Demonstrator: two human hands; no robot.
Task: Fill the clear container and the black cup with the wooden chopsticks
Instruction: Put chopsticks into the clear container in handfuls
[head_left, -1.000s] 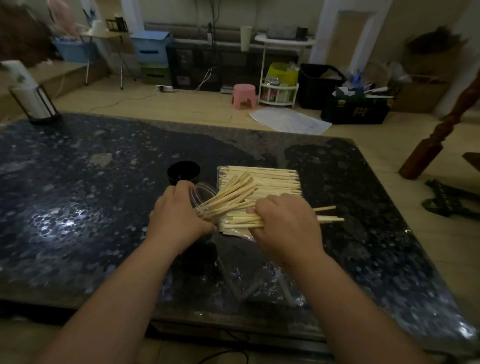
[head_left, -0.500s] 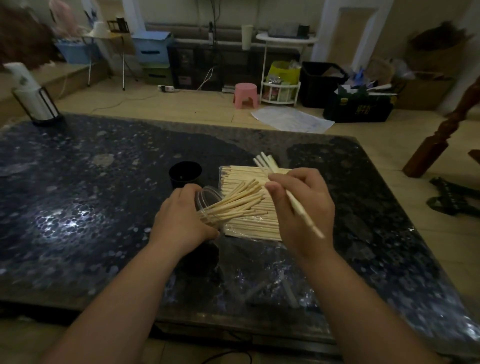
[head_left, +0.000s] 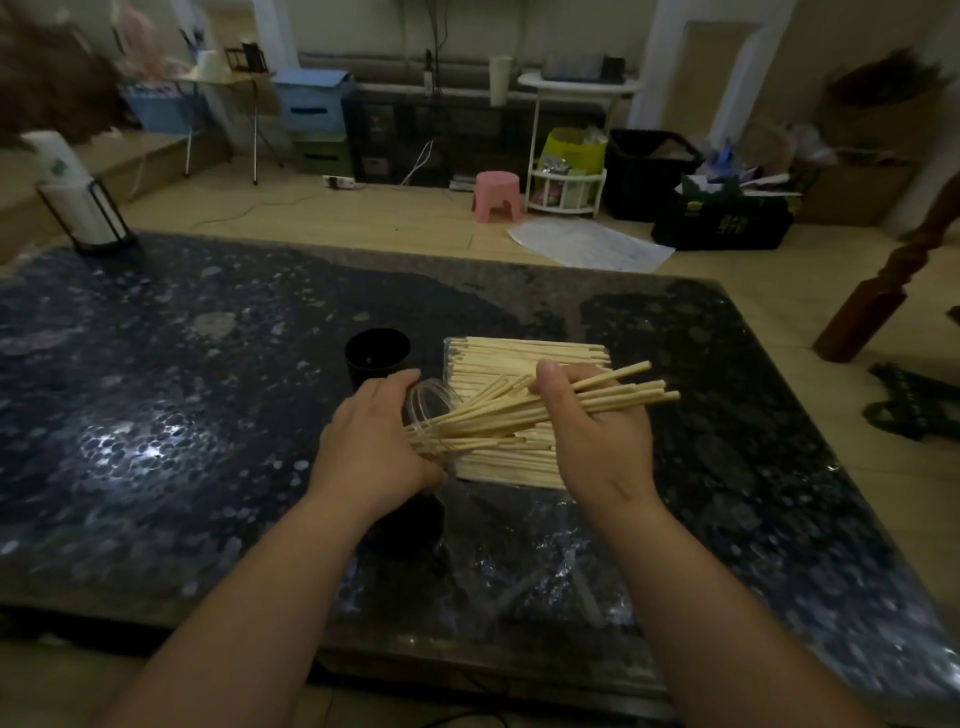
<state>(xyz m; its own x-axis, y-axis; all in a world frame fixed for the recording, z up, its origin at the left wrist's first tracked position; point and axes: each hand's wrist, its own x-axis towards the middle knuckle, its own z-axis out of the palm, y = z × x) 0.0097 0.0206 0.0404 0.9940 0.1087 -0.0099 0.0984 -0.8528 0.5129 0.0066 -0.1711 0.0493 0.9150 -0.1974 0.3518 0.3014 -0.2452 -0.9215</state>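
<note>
Wooden chopsticks (head_left: 641, 391), a bundle clamped in my right hand (head_left: 592, 431), tips poking into the tilted clear container (head_left: 435, 401) my left hand (head_left: 374, 447) grips. I see the black cup (head_left: 377, 353) just behind it, the loose pile (head_left: 524, 354) on the dark table (head_left: 182, 364).

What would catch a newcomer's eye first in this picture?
The right hand grips a bunch of pale wooden chopsticks, pointing into the tilted clear plastic container held by the left hand, mid-table. Just behind stand a round black cup and a flat stack of more chopsticks.
</note>
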